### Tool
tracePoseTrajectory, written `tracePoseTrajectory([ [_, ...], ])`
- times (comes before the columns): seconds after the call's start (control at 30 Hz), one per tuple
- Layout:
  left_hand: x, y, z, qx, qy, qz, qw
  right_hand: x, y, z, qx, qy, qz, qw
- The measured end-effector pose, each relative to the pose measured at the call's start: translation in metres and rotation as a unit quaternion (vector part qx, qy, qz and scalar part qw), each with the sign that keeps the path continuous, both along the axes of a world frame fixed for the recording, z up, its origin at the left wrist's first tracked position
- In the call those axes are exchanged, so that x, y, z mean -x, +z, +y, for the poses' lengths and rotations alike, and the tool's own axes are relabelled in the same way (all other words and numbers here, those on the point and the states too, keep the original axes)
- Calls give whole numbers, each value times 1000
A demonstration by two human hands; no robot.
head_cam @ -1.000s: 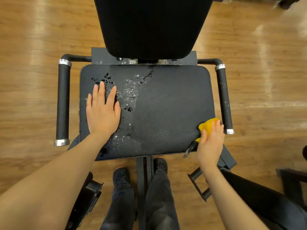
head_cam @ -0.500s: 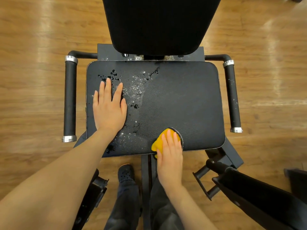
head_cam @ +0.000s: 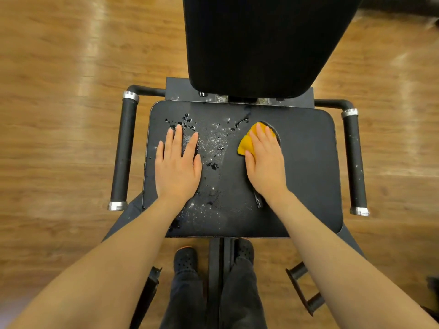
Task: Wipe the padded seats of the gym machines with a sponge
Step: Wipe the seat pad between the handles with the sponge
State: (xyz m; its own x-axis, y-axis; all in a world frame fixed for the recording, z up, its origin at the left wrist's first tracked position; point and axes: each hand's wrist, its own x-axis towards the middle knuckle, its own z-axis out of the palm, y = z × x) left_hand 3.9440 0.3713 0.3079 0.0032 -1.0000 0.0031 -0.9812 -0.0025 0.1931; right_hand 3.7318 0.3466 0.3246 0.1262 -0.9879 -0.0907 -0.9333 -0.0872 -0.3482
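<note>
The left hand [head_cam: 177,166] lies flat on the padded seat [head_cam: 306,167], fingers straight and slightly spread, gripping nothing; it seems to brace the person's weight. Just to its right, between the two hands, a band of droplets and white foam [head_cam: 213,143] runs from the seat's far edge toward the near edge. Right of that band, the right hand [head_cam: 266,162] presses down on a yellow sponge [head_cam: 247,143] with fingers nearly straight over it, so it covers the sponge and does not clench it. The sponge lies flat on the seat under the fingers, its yellow edge showing at the hand's left side and past the fingertips, with a dark strip showing at its far rim.

The step in hand looks like wiping the wet middle of the seat. To do it well, the person should probably keep the palm flat and the pressure even, sweep leftward through the foam in overlapping strokes, then lift the left hand so the patch beneath it gets wiped too.

The sponge's long axis cannot be told, since the hand hides most of it; its exposed corner points left, toward the foam.
</note>
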Motion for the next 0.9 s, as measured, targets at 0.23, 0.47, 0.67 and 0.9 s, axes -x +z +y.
tracePoseTrajectory([
  [0.23, 0, 5, -2, -27, 4, 2, 1000, 29, 23, 22, 25, 2, -83, 996],
  [0.47, 62, 40, 4, 12, -106, 107, 989, 93, 18, 16, 4, -27, 31, 999],
  [0.67, 145, 41, -5, -47, -68, 102, 991, 103, 8, -3, 5, -32, 53, 998],
  [0.9, 149, 22, -2, -90, -28, -16, 995, 91, 1, -11, 11, -14, 72, 997],
])
